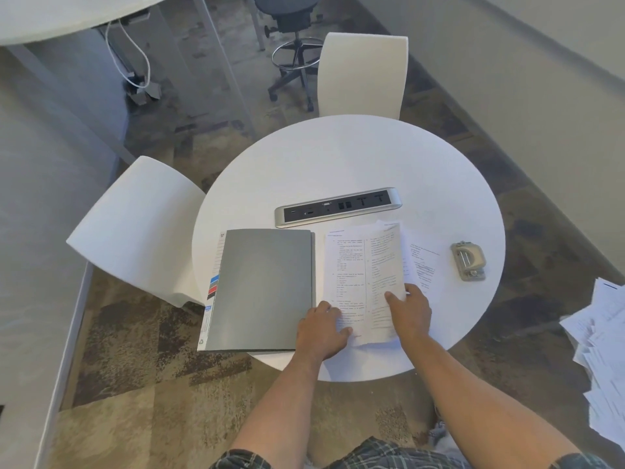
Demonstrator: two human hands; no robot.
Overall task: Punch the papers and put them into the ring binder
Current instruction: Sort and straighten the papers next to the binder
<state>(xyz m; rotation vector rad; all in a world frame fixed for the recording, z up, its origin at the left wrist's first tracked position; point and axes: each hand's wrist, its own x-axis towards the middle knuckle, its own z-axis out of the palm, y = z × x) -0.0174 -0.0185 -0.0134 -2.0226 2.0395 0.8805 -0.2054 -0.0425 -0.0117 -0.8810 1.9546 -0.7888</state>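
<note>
papers (363, 265) lie in a printed stack on the round white table (355, 157), just right of the grey binder (260, 289) and touching its right edge. the top sheet sits skewed over the ones below, its right edge lifted a little, and more printed sheets (424, 262) fan out from under it to the right. the left hand (321, 330) rests flat on the stack's near-left corner, fingers spread and pressing the paper down, its heel over the binder's lower right corner. the right hand (409, 311) lies on the stack's near-right part, fingers loosely together and pointing left; whether it pinches the sheet's edge i cannot tell. the binder lies closed and flat at the table's near-left, overhanging the rim slightly, with divider tabs (213, 287) in blue, grey, red and black sticking out along its left side. a beige hole punch (468, 260) stands near the right rim, apart from the papers. a silver socket strip (338, 207) is set into the table just beyond the binder and papers. two white chairs (363, 74) stand at the far and left sides. a loose heap of sheets (605, 353) lies at the right edge of view.
</note>
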